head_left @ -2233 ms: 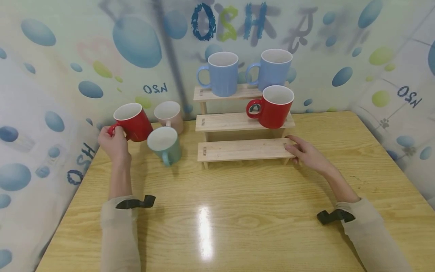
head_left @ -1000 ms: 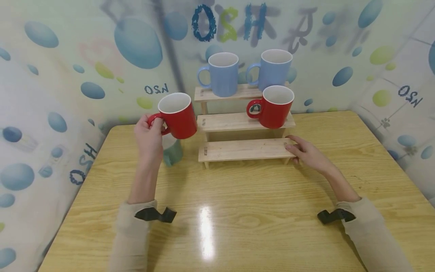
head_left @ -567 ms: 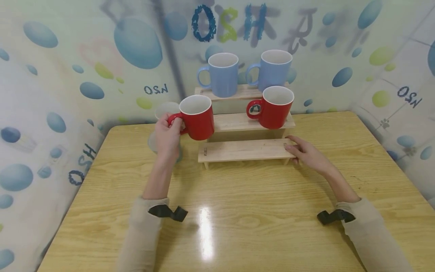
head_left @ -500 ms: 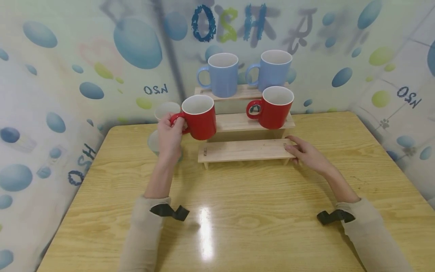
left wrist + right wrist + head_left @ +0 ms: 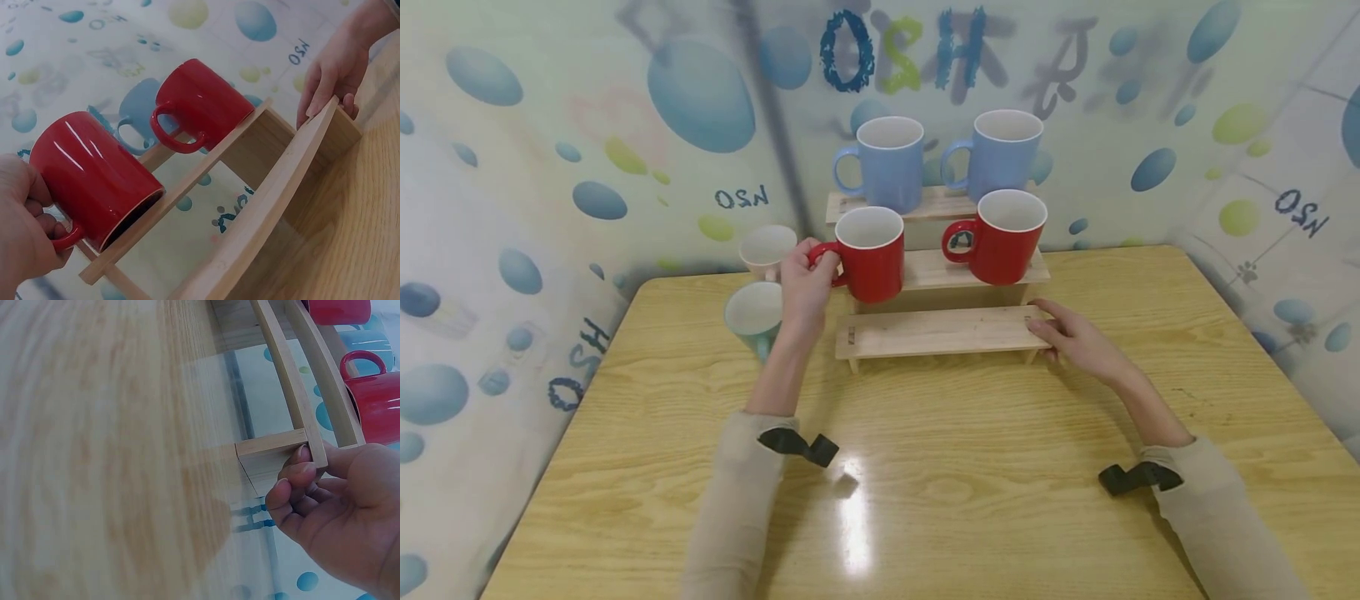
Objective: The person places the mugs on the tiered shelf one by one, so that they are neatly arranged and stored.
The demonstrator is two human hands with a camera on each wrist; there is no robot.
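My left hand [image 5: 806, 287] grips the handle of a red mug [image 5: 874, 265], held upright at the left end of the middle step of a three-step wooden rack [image 5: 940, 332]. In the left wrist view that mug's base [image 5: 134, 219] is at the middle board; whether it touches cannot be told. A second red mug [image 5: 1006, 242] stands on the same step's right end. My right hand [image 5: 1084, 343] pinches the right end of the lowest board, thumb on top, as the right wrist view also shows. Two blue mugs [image 5: 891, 167] stand on the top step.
Left of the rack, a pale pink mug [image 5: 767, 248] and a teal mug [image 5: 754, 312] stand on the wooden table [image 5: 970, 467], partly behind my left hand. A patterned wall [image 5: 700, 100] rises close behind the rack.
My left hand has carried the red mug from the table's left side, past the pink and teal mugs, rightward to the middle step. My right hand has stayed on the rack.
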